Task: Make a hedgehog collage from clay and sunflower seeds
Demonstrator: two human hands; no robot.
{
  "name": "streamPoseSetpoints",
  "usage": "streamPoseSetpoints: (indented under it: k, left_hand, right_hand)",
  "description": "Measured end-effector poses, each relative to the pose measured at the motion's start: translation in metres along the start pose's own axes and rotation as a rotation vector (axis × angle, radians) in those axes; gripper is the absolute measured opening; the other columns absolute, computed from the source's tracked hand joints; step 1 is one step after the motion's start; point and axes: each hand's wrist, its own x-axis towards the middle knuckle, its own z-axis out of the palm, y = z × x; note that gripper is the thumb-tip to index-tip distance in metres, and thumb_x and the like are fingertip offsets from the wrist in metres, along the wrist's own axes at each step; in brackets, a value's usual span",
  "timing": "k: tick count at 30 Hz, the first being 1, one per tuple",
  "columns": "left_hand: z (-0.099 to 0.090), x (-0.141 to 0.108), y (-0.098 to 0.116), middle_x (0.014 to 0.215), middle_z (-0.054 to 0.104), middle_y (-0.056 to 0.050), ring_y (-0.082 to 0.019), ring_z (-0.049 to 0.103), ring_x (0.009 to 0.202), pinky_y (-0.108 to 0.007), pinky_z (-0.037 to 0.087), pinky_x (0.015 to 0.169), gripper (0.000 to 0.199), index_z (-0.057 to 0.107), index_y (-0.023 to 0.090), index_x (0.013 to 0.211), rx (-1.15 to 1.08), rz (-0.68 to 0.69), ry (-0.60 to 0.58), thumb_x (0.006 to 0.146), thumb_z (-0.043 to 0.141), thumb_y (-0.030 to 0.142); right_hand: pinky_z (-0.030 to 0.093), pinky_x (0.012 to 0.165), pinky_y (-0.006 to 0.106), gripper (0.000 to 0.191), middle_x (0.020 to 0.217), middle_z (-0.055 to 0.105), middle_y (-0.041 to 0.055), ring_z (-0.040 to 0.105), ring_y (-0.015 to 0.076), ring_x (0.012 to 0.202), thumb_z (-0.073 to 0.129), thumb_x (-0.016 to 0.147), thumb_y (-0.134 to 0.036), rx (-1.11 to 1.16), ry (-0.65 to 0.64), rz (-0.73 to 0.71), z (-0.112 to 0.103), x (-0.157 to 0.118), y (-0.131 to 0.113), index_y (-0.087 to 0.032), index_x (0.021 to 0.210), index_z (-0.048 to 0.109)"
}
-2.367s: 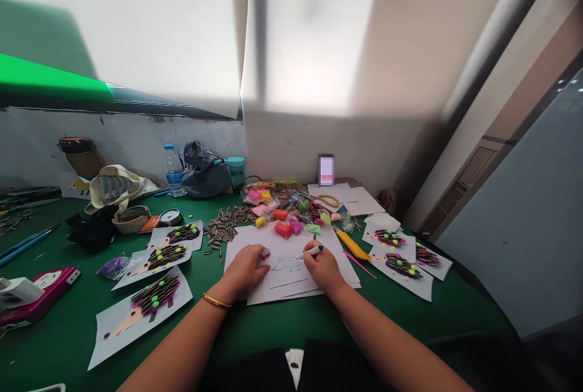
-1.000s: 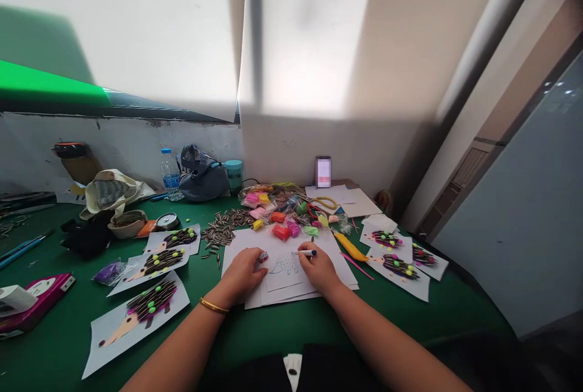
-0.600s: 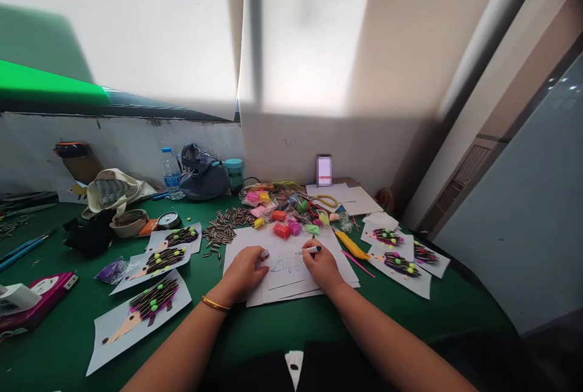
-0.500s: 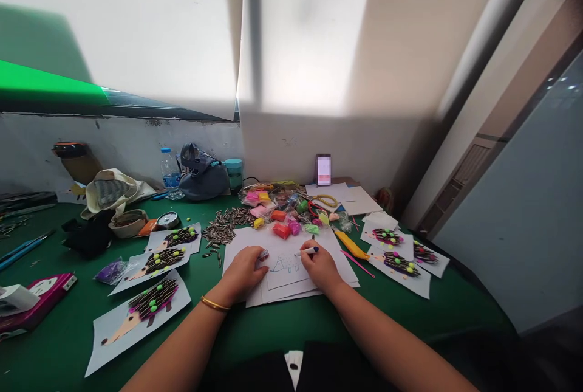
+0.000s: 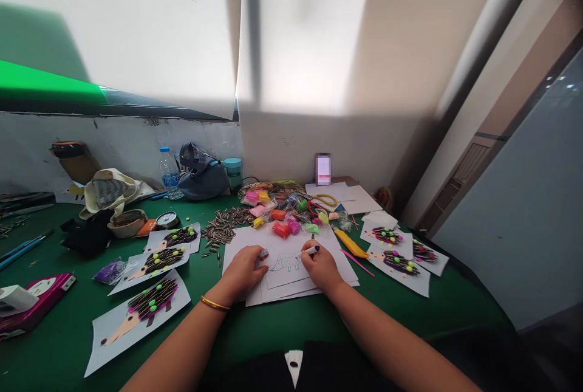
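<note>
My right hand (image 5: 321,267) grips a white marker (image 5: 310,251) with a dark blue end, its tip at the drawing. On the top sheet of white paper (image 5: 277,281) is a blue outline drawing (image 5: 286,262) of a hedgehog-like animal with a pointed snout and short marks on its body. My left hand (image 5: 246,269) rests on the sheets left of the drawing, fingers curled around a small bluish object (image 5: 263,253) whose kind I cannot make out. A dark tip (image 5: 313,237) shows above my right hand; what it belongs to is hidden.
Packets of coloured clay (image 5: 281,230) and a heap of sunflower seeds (image 5: 223,225) lie behind the paper. Finished hedgehog pictures (image 5: 143,319) flank it on both sides. A yellow clay packet (image 5: 351,244) and pink tool (image 5: 357,262) sit right. A phone (image 5: 323,169) stands at the wall.
The marker and my right hand have shifted very slightly to the right over the drawing. My left hand stays in place.
</note>
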Motion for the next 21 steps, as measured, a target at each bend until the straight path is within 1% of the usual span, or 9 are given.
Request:
streamPoseSetpoints:
  k: [3, 8, 17, 21]
  left_hand:
    - [-0.0004, 0.0, 0.0005, 0.102, 0.063, -0.009, -0.024, 0.058, 0.097, -0.034, 0.042, 0.085, 0.027, 0.062, 0.019, 0.106, 0.002, -0.009, -0.007, 0.08, 0.065, 0.023]
    - [-0.0006, -0.0005, 0.0001, 0.102, 0.063, -0.009, -0.024, 0.058, 0.098, -0.034, 0.043, 0.085, 0.026, 0.062, 0.019, 0.105, 0.0, -0.004, -0.007, 0.08, 0.064, 0.024]
    - [-0.0011, -0.0002, 0.0018, 0.102, 0.063, -0.008, -0.024, 0.057, 0.097, -0.034, 0.042, 0.085, 0.027, 0.061, 0.019, 0.107, -0.003, -0.012, -0.01, 0.08, 0.065, 0.023]
    - [-0.0003, 0.0001, 0.0003, 0.102, 0.063, -0.009, -0.023, 0.057, 0.097, -0.034, 0.042, 0.085, 0.027, 0.062, 0.019, 0.106, -0.012, -0.011, -0.013, 0.08, 0.065, 0.022]
  right_hand:
    - [0.032, 0.056, 0.025, 0.012, 0.061, 0.055, -0.0032, 0.052, 0.0159, 0.06, 0.044, 0.079, -0.027, -0.006, -0.001, 0.014, -0.0001, 0.0002, -0.0003, -0.022, 0.074, 0.054]
    - [0.035, 0.06, 0.025, 0.014, 0.068, 0.059, -0.0017, 0.055, 0.0164, 0.065, 0.043, 0.08, -0.028, -0.006, 0.014, 0.026, -0.0025, 0.0, -0.0011, -0.022, 0.075, 0.054]
    - [0.032, 0.056, 0.024, 0.012, 0.061, 0.058, -0.0023, 0.054, 0.016, 0.06, 0.044, 0.076, -0.027, -0.021, 0.017, 0.051, -0.0018, -0.0005, -0.0011, -0.022, 0.072, 0.054]
    - [0.034, 0.058, 0.025, 0.011, 0.065, 0.059, -0.0015, 0.055, 0.0167, 0.063, 0.043, 0.077, -0.027, -0.024, 0.034, 0.047, -0.0038, -0.0007, -0.0025, -0.022, 0.072, 0.052]
